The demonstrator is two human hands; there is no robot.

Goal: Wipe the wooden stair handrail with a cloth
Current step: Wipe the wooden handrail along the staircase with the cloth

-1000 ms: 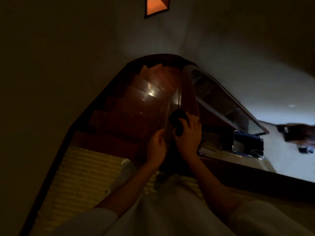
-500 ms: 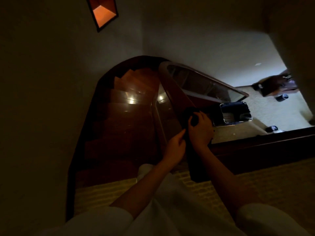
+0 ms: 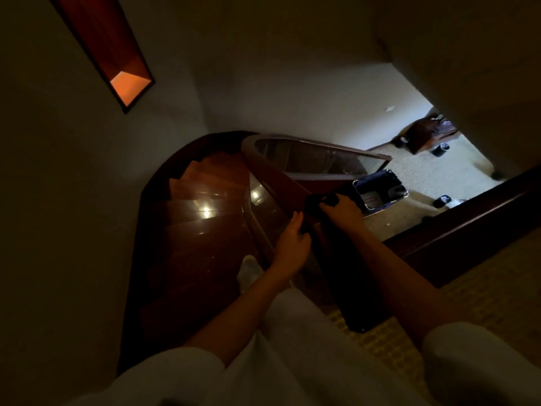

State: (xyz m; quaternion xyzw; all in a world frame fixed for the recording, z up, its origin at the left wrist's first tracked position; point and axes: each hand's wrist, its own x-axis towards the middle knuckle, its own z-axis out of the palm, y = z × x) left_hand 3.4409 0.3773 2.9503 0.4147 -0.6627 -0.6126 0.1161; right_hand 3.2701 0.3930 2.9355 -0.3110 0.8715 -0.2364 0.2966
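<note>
Head view, looking down a dim curved stairwell from the landing. The wooden handrail [image 3: 281,183] runs from its dark end near the person's legs up and away, then bends right at the turn of the stairs [image 3: 199,209]. The right hand [image 3: 344,212] lies on top of the rail, its fingers [image 3: 330,200] curled round a dark cloth [image 3: 314,205] and holding it against the wood. The cloth is bunched under and just ahead of the fingertips, on the rail's upper face. The left hand [image 3: 292,244] sits just beside it, lower on the rail's inner side and nearer the body. Its fingers bend toward the rail's edge, but the light is too poor to tell whether they grip it or only rest there. Both forearms are bare, with pale sleeves [image 3: 175,373] pushed up near the bottom of the frame.

Under the rail a glass panel [image 3: 269,212] catches small bright reflections, as do the polished steps. A foot in a pale sock [image 3: 248,269] stands at the top of the stairs. On the wall [image 3: 263,68] at upper left, a slanted niche [image 3: 128,83] glows orange. Down on the lit lower floor, past the rail, stands an open container with a shiny rim [image 3: 380,189] — what it holds is unclear. Patterned carpet [image 3: 483,303] covers the landing at right.
</note>
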